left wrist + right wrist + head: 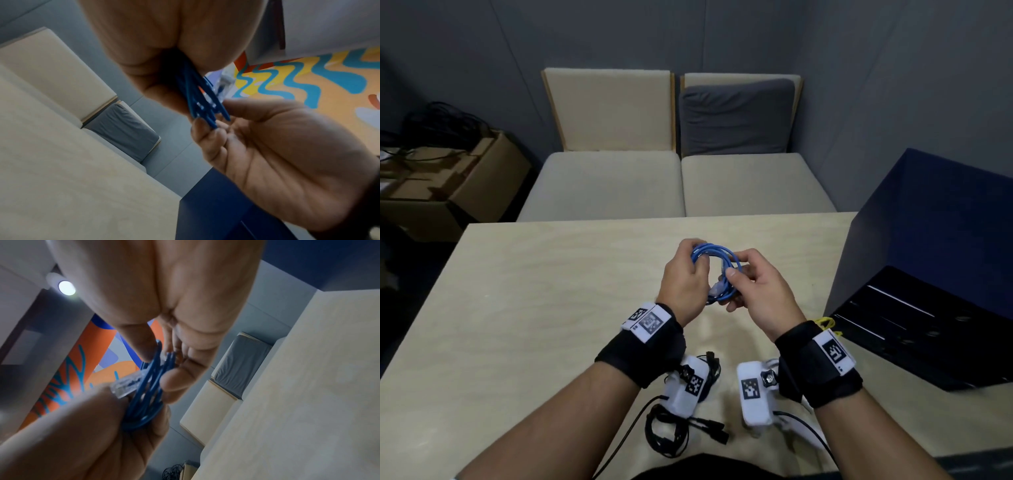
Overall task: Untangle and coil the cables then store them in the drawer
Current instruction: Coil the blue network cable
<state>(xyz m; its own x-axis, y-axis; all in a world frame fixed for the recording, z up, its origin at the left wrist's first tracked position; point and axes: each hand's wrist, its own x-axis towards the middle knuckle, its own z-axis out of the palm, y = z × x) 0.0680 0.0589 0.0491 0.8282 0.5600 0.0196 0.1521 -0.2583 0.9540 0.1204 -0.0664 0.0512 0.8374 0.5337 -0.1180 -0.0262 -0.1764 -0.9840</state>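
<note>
Grey walls [722, 34] all round us here. The big pale wood desk [534, 291] fills the lower half of the head view. Two beige seats [606, 185] are pushed up to its far edge, and the right one has a grey cushion [736, 116] against its back. A dark blue cabinet [935, 219] takes up the right side of the frame, with its black drawer [914, 329] pulled open at the desk's right end. At the left edge there's a cardboard box [448, 185] with dark wires piled behind it.

Dead centre, up off the desk, we've got the coiled blue cable [714, 251] in both hands. Our left hand [685, 277] has its fingers wrapped round one side of the loops. Our right hand [760, 287] pinches the other side between thumb and fingers. A clear plug [125, 386] pokes out by the left hand. A bundled black cable [667, 431] lies on the desk at bottom centre.
</note>
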